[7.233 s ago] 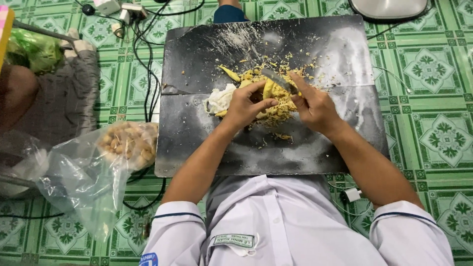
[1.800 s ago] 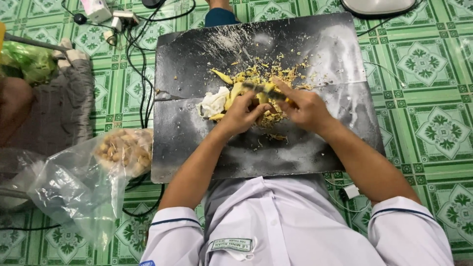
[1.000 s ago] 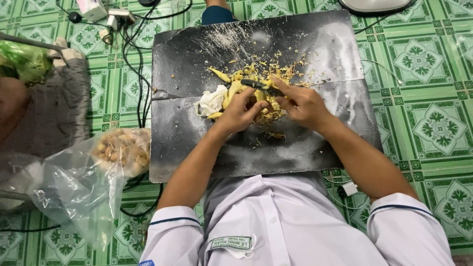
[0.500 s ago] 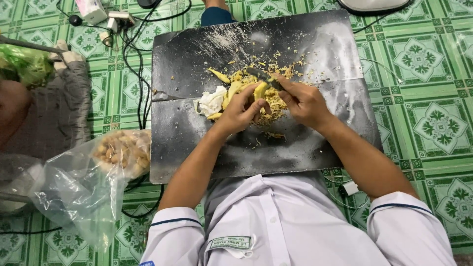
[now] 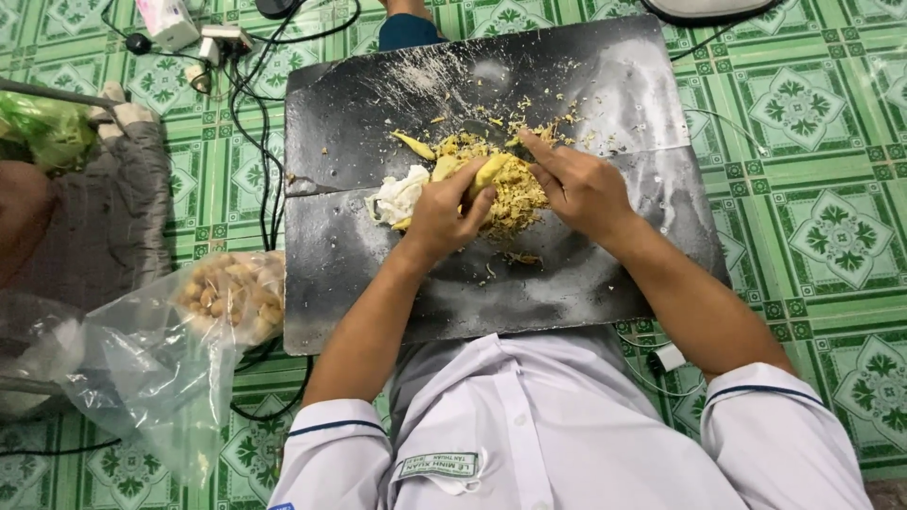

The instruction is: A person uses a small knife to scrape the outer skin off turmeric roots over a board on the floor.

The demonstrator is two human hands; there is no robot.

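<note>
Head view: hands (image 5: 515, 194) mid-board (image 5: 350, 283).

Under left hand (image 5: 444, 212): dark sheet (image 5: 378, 274), glossy, smeared with pale dust. Yellow shreds (image 5: 515, 194) fibrous, matt. Left of it: clear plastic bag (image 5: 142, 368), crinkled. Floor tiles (image 5: 812, 113) glazed.

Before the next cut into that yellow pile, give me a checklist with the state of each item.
1. Left hand steadies the yellow piece: ok, fingers wrapped on it.
2. Right hand grips the blade: cannot tell, the tool is hidden under the fingers.
3. Left fingertips out of the cutting line: cannot tell.
4. Yellow shredded pile sits on the dark sheet: ok.
5. Cables off the sheet: ok, they run along its left edge.
6. Plastic bag clear of the work: ok, beside the sheet.
</note>
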